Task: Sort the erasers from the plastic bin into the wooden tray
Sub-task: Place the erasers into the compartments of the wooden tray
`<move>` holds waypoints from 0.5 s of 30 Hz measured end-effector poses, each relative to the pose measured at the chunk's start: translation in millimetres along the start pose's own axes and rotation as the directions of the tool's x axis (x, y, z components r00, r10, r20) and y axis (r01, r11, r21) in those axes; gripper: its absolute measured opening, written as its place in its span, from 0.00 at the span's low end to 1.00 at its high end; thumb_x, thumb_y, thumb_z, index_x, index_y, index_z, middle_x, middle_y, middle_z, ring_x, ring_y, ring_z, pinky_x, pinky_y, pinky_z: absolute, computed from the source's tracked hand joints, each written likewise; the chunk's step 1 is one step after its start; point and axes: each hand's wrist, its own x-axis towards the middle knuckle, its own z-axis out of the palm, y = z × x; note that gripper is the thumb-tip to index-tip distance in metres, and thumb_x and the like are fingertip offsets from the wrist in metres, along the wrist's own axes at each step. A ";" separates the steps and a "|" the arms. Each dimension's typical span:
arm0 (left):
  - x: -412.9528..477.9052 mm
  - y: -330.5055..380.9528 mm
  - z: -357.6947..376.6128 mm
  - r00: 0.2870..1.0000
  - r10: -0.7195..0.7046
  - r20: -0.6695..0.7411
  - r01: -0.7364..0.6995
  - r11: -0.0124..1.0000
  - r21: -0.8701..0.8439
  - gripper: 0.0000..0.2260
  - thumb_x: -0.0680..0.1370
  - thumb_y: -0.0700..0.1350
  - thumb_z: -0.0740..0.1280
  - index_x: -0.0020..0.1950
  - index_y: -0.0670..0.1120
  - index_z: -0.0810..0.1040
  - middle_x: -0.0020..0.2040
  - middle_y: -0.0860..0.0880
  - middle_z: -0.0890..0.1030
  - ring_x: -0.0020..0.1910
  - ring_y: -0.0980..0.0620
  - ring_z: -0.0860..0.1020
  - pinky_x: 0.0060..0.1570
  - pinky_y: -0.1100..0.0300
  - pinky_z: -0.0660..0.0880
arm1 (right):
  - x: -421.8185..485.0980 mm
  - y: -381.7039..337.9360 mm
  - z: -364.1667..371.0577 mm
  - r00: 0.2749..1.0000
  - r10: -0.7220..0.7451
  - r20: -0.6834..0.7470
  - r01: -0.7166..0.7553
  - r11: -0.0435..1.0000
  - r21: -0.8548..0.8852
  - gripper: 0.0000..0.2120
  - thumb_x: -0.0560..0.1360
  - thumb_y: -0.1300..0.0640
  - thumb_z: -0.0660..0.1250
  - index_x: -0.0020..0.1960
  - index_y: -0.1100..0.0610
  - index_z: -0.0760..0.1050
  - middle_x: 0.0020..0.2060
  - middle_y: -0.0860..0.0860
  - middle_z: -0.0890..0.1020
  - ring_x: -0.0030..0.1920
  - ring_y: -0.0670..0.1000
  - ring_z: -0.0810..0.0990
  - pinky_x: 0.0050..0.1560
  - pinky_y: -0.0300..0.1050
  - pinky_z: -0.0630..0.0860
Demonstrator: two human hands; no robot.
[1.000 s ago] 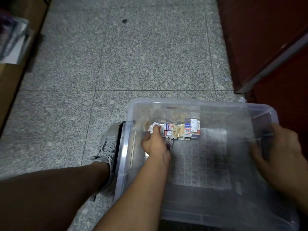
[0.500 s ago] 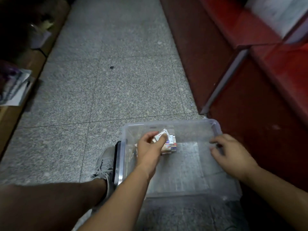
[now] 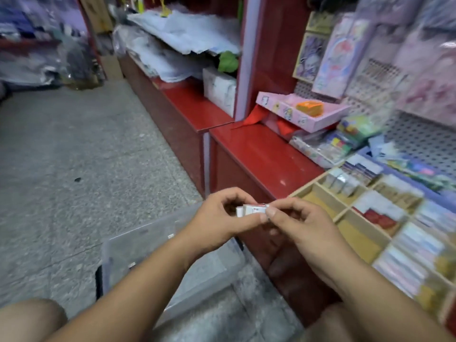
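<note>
Red counter [image 3: 256, 154] — pink box [image 3: 278, 108]; wooden tray [image 3: 320, 201]

The erasers [image 3: 251, 209] are showing white wrappers with red print, the plastic bin [image 3: 148, 240] is looking clear with a faint grey cast, and the wooden tray [image 3: 320, 202] is showing pale tan wood, with dark red packets [image 3: 377, 217] in one compartment. The counter [image 3: 259, 149] is gleaming glossy deep red, and the floor [image 3: 74, 169] is showing grey speckled stone. The box [image 3: 286, 112] is showing pink with small cartoon prints, the block [image 3: 309, 107] is glowing orange, and the panel [image 3: 419, 139] is showing white with a regular grid of holes.
</note>
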 end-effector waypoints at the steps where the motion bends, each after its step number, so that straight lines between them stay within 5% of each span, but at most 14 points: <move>1: 1.5 7.1 14.4 1.000 0.011 0.029 -0.012 1.000 0.013 0.11 0.70 0.46 0.81 0.46 0.46 0.83 0.46 0.40 0.84 0.43 0.50 0.80 0.46 0.51 0.76 | -9.5 -3.3 -12.8 1.000 0.009 -0.027 -0.008 1.000 0.025 0.04 0.75 0.62 0.73 0.48 0.62 0.83 0.38 0.53 0.86 0.38 0.48 0.83 0.43 0.43 0.81; 4: 6.7 21.3 58.4 0.992 0.033 0.121 -0.040 0.998 0.056 0.11 0.71 0.50 0.80 0.45 0.46 0.83 0.44 0.42 0.84 0.41 0.53 0.79 0.44 0.54 0.74 | -32.1 -4.8 -50.6 0.988 0.079 -0.133 -0.064 0.991 0.120 0.06 0.72 0.56 0.74 0.46 0.58 0.84 0.40 0.53 0.86 0.41 0.51 0.83 0.49 0.50 0.81; 8: 15.4 22.2 102.4 0.975 0.055 0.214 -0.072 0.995 0.072 0.12 0.70 0.52 0.80 0.45 0.47 0.83 0.42 0.46 0.83 0.42 0.56 0.78 0.46 0.57 0.73 | -49.9 -0.4 -86.8 0.961 0.139 -0.239 -0.096 0.978 0.184 0.06 0.79 0.60 0.70 0.47 0.59 0.85 0.45 0.60 0.87 0.49 0.59 0.86 0.56 0.57 0.81; 12: 31.1 19.9 133.2 0.959 0.061 0.275 -0.078 0.996 0.050 0.09 0.72 0.49 0.80 0.48 0.48 0.84 0.44 0.50 0.84 0.42 0.52 0.79 0.46 0.53 0.74 | -54.5 -8.5 -114.8 0.929 0.182 -0.323 -0.103 0.964 0.246 0.08 0.81 0.61 0.67 0.46 0.61 0.83 0.39 0.59 0.86 0.36 0.50 0.84 0.39 0.39 0.82; 15: 46.6 16.5 152.0 0.963 0.084 0.255 -0.101 0.994 0.053 0.14 0.70 0.55 0.78 0.49 0.48 0.85 0.48 0.48 0.85 0.47 0.51 0.81 0.50 0.52 0.76 | -54.2 -8.9 -132.9 0.921 0.150 -0.359 -0.087 0.979 0.185 0.05 0.79 0.59 0.70 0.50 0.59 0.83 0.37 0.54 0.87 0.35 0.47 0.83 0.37 0.35 0.78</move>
